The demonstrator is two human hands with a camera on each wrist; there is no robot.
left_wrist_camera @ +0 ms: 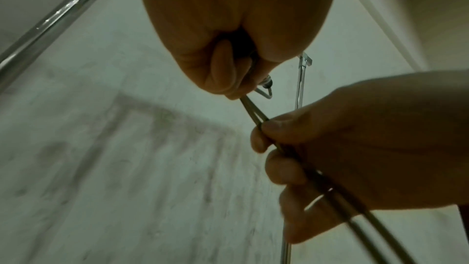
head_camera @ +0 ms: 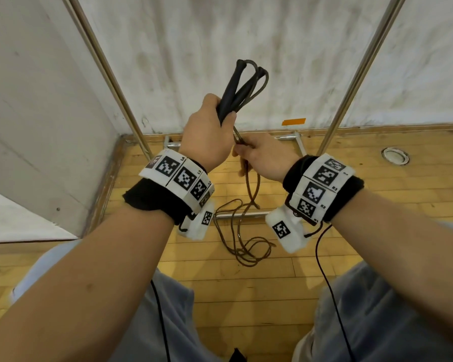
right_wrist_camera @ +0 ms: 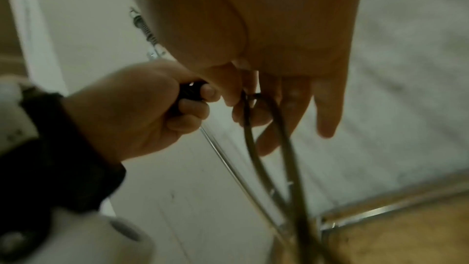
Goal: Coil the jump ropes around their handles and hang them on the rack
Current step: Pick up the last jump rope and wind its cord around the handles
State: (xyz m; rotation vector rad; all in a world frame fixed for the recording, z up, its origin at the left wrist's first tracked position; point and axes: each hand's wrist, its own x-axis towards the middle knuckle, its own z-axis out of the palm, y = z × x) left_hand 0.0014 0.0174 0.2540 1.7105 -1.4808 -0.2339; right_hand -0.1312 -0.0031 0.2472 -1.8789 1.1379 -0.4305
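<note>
Wrist bands (head_camera: 179,176) read L3, L4, R2, R3. My left hand (head_camera: 207,131) grips two black handles (head_camera: 233,92); my right hand (head_camera: 267,155), just beside, pinches brown rope (head_camera: 249,189).

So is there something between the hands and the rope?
Nothing visible. The left hand already grips both handles, and the right hand pinches the rope just below them.

Black handles (head_camera: 236,92), brown rope (head_camera: 246,231), yellow-brown wooden floor (head_camera: 246,283), black-and-white checkered wristbands (head_camera: 178,178), orange tape (head_camera: 293,122), grey-streaked white wall (head_camera: 246,35).
</note>
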